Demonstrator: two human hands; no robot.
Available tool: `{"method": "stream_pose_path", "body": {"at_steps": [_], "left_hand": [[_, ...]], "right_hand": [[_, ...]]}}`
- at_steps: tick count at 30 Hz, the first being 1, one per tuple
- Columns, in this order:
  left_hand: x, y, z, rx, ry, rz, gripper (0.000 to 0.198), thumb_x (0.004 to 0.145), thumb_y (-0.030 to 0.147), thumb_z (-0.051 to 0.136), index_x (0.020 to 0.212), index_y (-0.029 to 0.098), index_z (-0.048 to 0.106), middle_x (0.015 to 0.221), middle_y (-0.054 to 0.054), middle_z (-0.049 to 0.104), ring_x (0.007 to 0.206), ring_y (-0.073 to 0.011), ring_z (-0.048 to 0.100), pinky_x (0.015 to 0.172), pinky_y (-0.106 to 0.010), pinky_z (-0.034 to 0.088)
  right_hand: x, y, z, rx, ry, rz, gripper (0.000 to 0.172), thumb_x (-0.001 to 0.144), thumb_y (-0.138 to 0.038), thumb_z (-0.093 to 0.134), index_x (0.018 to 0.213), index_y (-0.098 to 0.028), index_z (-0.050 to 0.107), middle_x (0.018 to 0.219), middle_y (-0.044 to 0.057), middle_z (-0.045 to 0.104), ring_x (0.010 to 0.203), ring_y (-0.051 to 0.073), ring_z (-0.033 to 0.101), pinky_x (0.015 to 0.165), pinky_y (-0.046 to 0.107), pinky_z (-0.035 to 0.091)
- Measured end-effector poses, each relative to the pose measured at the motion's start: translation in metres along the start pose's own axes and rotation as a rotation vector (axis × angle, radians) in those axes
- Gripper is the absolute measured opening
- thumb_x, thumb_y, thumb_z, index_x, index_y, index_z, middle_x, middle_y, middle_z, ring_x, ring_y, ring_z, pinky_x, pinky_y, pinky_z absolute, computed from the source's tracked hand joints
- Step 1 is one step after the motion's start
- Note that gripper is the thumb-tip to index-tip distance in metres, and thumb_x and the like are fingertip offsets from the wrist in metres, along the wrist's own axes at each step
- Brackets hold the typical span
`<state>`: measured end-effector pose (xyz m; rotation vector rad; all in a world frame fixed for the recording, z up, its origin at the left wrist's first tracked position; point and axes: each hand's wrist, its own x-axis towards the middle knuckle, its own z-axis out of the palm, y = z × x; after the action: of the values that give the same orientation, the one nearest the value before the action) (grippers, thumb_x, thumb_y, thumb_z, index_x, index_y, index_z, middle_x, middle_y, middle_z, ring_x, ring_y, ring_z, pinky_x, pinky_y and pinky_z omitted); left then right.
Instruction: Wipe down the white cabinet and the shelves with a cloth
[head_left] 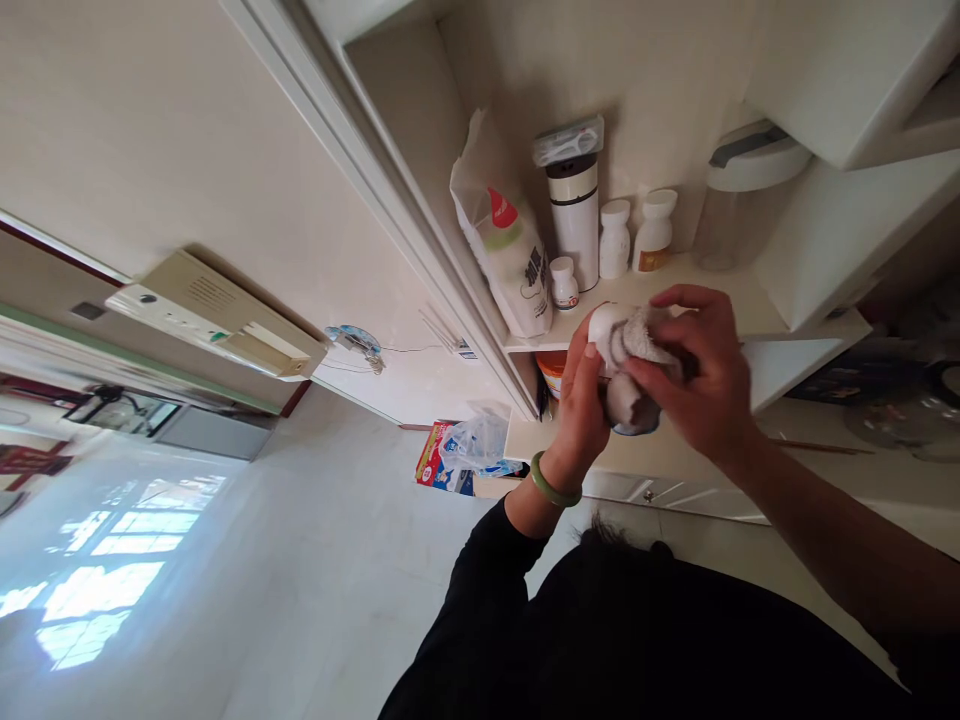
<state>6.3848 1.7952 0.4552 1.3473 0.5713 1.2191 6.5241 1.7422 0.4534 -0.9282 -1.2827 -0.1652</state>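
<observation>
Partly hidden by fingers and a rumpled grayish cloth (643,335), a white bottle (601,326) fronts the shelf (750,300), left hand (583,400) curled around it, right hand (709,370) pinching the cloth.

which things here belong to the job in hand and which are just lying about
In use:
white object, partly hidden, in the left hand
cloth, bunched in the right hand

Just lying about:
plastic-wrapped pack
tumbler with a packet on top
three white bottles
clear lidded container
</observation>
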Motion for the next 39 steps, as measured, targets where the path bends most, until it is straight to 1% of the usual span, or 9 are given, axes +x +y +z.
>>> {"method": "stream_pose_path", "body": {"at_steps": [2,4,11,17,24,29,32,36,39], "left_hand": [[-0.006,0.000,0.002,0.040,0.018,0.079,0.041,0.115,0.062,0.072,0.140,0.032,0.083,0.160,-0.007,0.078,0.170,-0.0364,0.056,0.142,-0.049,0.050],[-0.010,-0.001,0.003,0.030,0.035,0.112,0.045,0.114,0.066,0.073,0.143,0.033,0.083,0.161,-0.008,0.078,0.170,-0.0378,0.056,0.142,-0.052,0.051],[-0.013,-0.011,0.000,0.001,0.076,0.075,0.060,0.110,0.079,0.073,0.150,0.034,0.081,0.165,-0.011,0.076,0.175,-0.0416,0.051,0.142,-0.056,0.053],[-0.013,-0.009,0.000,-0.005,0.051,0.022,0.064,0.110,0.083,0.071,0.151,0.035,0.081,0.167,-0.008,0.076,0.177,-0.0399,0.049,0.150,-0.055,0.045],[-0.012,-0.018,0.005,0.071,0.041,0.072,0.070,0.109,0.086,0.069,0.155,0.035,0.081,0.163,-0.009,0.078,0.170,-0.0391,0.059,0.144,-0.053,0.052],[-0.007,-0.027,0.005,0.082,0.017,0.128,0.068,0.109,0.089,0.067,0.155,0.039,0.080,0.162,-0.005,0.079,0.161,-0.0359,0.066,0.143,-0.055,0.053],[-0.004,-0.025,0.007,0.098,0.000,0.160,0.073,0.107,0.091,0.068,0.153,0.036,0.080,0.159,-0.008,0.080,0.161,-0.0378,0.066,0.143,-0.056,0.054],[-0.007,-0.022,0.008,0.102,-0.007,0.172,0.066,0.109,0.087,0.070,0.147,0.036,0.084,0.155,-0.009,0.082,0.155,-0.0378,0.071,0.140,-0.055,0.056],[-0.016,-0.019,0.009,0.085,-0.076,0.162,0.059,0.112,0.082,0.070,0.140,0.033,0.087,0.149,-0.011,0.084,0.151,-0.0368,0.073,0.136,-0.052,0.059]], "right_hand": [[-0.002,0.006,0.019,0.036,0.011,0.048,0.039,0.089,-0.037,0.096,0.120,-0.030,0.074,0.144,0.008,0.075,0.108,0.025,0.075,0.076,0.040,0.061],[-0.003,0.012,0.030,0.073,0.040,0.081,0.048,0.088,-0.035,0.095,0.128,-0.031,0.069,0.138,0.006,0.080,0.104,0.024,0.076,0.079,0.040,0.061],[-0.003,0.011,0.038,0.086,0.160,0.125,0.021,0.109,-0.044,0.075,0.123,-0.032,0.065,0.121,0.004,0.087,0.109,0.027,0.083,0.098,0.050,0.067],[-0.007,0.005,0.030,0.133,0.024,0.122,0.022,0.108,-0.046,0.079,0.121,-0.034,0.065,0.151,0.009,0.084,0.134,0.032,0.081,0.110,0.057,0.067],[-0.002,0.007,0.026,0.135,0.127,0.268,0.020,0.111,-0.046,0.077,0.116,-0.030,0.067,0.134,0.005,0.091,0.103,0.023,0.082,0.095,0.044,0.065],[-0.007,0.010,0.021,0.056,0.114,0.008,0.019,0.110,-0.036,0.077,0.126,-0.033,0.069,0.154,0.007,0.081,0.134,0.029,0.079,0.113,0.051,0.064],[0.000,0.013,0.020,-0.002,0.124,-0.095,0.013,0.109,-0.032,0.075,0.120,-0.031,0.068,0.147,0.009,0.081,0.135,0.031,0.078,0.114,0.055,0.064],[0.015,0.022,0.016,-0.010,0.153,0.023,0.015,0.110,-0.036,0.073,0.124,-0.030,0.072,0.135,0.009,0.082,0.128,0.032,0.079,0.115,0.058,0.064],[0.023,0.035,0.005,0.036,0.163,0.258,0.019,0.106,-0.047,0.081,0.116,-0.032,0.074,0.120,0.007,0.083,0.119,0.032,0.079,0.114,0.056,0.065]]}}
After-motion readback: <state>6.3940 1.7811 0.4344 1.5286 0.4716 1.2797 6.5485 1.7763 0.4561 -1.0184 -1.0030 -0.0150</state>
